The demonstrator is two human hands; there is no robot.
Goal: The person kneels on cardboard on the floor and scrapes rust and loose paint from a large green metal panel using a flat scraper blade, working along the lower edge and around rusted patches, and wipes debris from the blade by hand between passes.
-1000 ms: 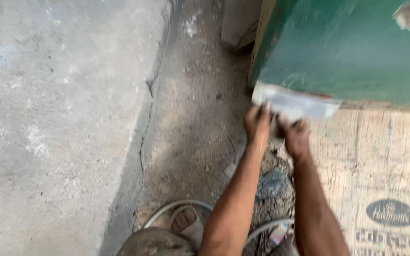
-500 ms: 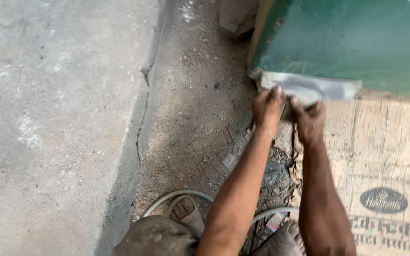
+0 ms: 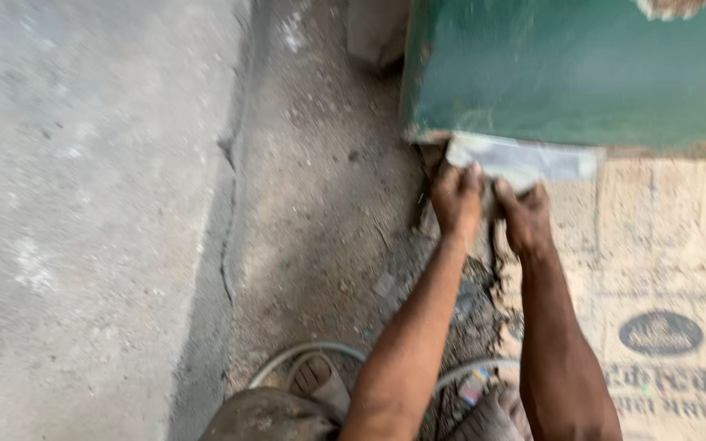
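A rough concrete floor (image 3: 75, 212) fills the left half of the frame, its edge marked by a crack running top to bottom, with a strip of packed dirt (image 3: 328, 204) beside it through the centre. A green metal box (image 3: 582, 65) with a rusted lower rim takes up the upper right, and a printed woven sack (image 3: 663, 269) lies flat on the ground across the lower right.

Both arms reach up from the bottom of the frame to a pale, flat sheet (image 3: 525, 159) that sits against the lower edge of the green box, in the upper right centre. The left hand (image 3: 458, 200) has its fingers curled onto the sheet's left end; the right hand (image 3: 525, 219) grips just beside it, fingers bent over the sheet's lower edge.

Compared with half a second ago, the hands hold much the same place on the sheet, and the view has shifted slightly so that the box sits a little lower in the frame.

The frame is blurred by motion. The green box is cut off at the top and right, and what the sheet is made of cannot be told. At the bottom edge, sandalled feet (image 3: 320, 384) and a curved grey hose (image 3: 304, 355) are only partly in view.
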